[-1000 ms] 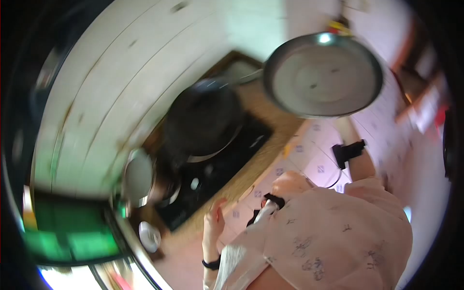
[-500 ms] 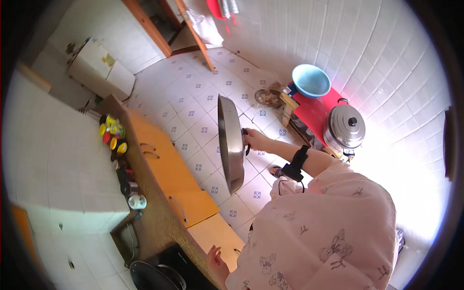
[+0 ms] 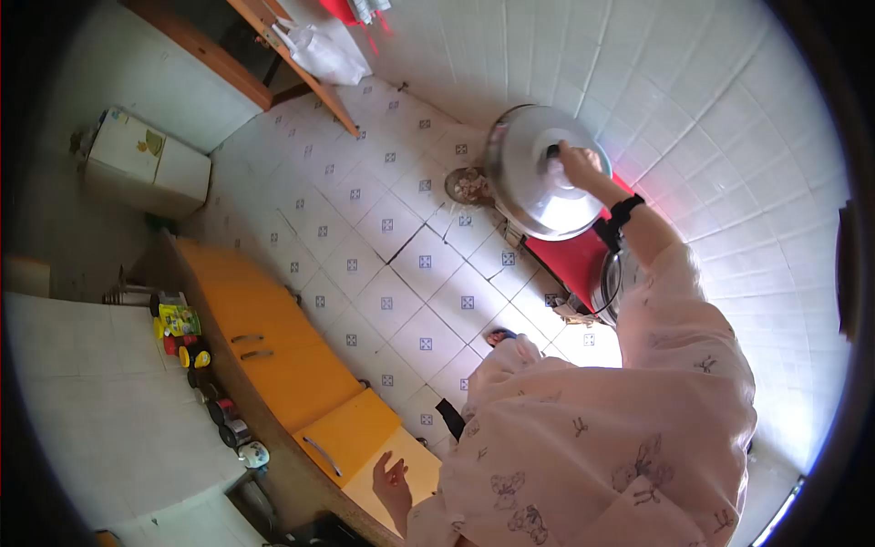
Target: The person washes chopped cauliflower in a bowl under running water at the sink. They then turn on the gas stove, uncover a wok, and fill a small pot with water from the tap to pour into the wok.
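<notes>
My right hand [image 3: 581,170] grips the black knob of a large domed metal lid [image 3: 538,205]. The lid hangs over the red-topped table [image 3: 570,263] by the wall, its top turned toward me. Behind it, most of a light blue basin is hidden; only a sliver of rim shows. A metal pot [image 3: 609,284] stands on the same table, mostly covered by my right arm and sleeve. My left hand [image 3: 393,483] is empty, fingers loosely apart, near the pale cabinet front below the counter.
Orange cabinets [image 3: 283,356] and a counter [image 3: 283,445] with several jars [image 3: 193,352] run along the left. A bowl [image 3: 467,186] sits on the tiled floor beside the table. A white cabinet [image 3: 146,164] and an open door [image 3: 305,77] with a white bag are farther off.
My right hand has carried the lid up and right, from above the floor to over the table, and its top now faces me. My view has shifted toward the right.
</notes>
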The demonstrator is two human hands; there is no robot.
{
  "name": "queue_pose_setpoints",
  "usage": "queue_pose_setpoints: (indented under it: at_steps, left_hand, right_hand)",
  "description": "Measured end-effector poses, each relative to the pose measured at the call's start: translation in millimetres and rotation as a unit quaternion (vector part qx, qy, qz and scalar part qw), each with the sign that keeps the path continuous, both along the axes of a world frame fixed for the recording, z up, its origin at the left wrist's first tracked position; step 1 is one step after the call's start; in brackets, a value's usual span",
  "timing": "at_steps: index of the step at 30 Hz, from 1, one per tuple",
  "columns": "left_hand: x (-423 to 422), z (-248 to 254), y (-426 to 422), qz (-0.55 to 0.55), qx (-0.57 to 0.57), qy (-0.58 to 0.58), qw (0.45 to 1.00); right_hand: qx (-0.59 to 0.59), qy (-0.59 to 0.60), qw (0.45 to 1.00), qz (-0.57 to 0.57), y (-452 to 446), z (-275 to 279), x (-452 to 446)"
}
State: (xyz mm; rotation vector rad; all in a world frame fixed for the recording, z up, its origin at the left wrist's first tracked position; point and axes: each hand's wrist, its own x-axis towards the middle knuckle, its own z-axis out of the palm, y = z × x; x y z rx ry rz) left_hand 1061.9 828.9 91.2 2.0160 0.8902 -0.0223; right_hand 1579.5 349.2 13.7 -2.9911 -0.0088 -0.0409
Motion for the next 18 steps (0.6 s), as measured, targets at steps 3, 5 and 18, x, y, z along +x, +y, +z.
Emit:
queue_pose_setpoints:
  at_steps: [3,5,18]
  left_hand:
    - [14.2,20.1,-6.8,0.031,0.023,0.035,0.999]
    - [21.0,31.9,-6.7,0.010,0.034,0.088,0.996]
    - [20.6,42.6,-15.8,-0.026,0.122,0.081,0.989]
  right_hand:
    - [-0.036,0.033,0.999,0.002,-48.7,-45.0,34.1]
    - [-0.045,0.066,0.997,-0.022,-67.2,-63.1,42.1]
    - [0.069,0.115,0.970,-0.202,-77.9,-141.3,62.5]
